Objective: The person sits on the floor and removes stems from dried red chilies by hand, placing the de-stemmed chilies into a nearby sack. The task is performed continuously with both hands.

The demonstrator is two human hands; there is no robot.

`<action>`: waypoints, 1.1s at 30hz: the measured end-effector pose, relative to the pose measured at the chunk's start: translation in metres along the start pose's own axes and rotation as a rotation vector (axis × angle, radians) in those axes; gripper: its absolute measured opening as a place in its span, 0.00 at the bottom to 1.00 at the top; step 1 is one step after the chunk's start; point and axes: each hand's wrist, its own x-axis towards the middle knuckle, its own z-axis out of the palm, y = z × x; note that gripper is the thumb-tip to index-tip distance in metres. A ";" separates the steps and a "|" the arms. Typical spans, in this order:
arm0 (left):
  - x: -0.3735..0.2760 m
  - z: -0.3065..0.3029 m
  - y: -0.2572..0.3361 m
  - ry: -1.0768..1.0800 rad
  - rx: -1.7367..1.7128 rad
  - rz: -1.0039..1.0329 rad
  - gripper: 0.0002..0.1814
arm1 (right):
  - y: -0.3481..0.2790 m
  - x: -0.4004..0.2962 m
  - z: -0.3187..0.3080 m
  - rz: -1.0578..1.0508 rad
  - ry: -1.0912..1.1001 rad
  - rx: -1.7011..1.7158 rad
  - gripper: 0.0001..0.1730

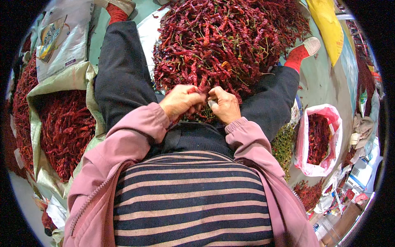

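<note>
A large heap of dried red chillies [216, 46], many with pale stems, lies between my spread legs. At its near edge, my left hand [182, 100] has its fingers curled around several of the dried chillies, and it looks slightly blurred. Close beside it, my right hand [226, 105] is bent with thumb and forefinger drawn together. Something whitish shows at the right thumb, too small to name. Whether a chilli or stem sits between the right fingertips is hidden. Below both hands, greenish stems [207, 113] show in the gap above my lap.
To my left stands an open woven sack [34, 123] of dried chillies, beside a printed plastic sack [61, 58]. On the right, a pink-and-white bag [334, 145] holds more chillies, next to a pile of green stems [282, 143]. A yellow sack [328, 31] lies farther off.
</note>
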 end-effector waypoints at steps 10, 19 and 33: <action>-0.011 -0.022 -0.002 0.206 -0.091 0.073 0.04 | -0.005 0.038 0.024 -0.313 0.107 -0.432 0.09; -0.004 -0.018 -0.005 0.237 0.031 0.332 0.08 | -0.027 0.017 -0.018 -0.232 0.237 0.306 0.09; -0.005 -0.003 -0.012 0.066 0.063 0.215 0.03 | -0.025 0.003 -0.005 0.247 -0.072 0.946 0.09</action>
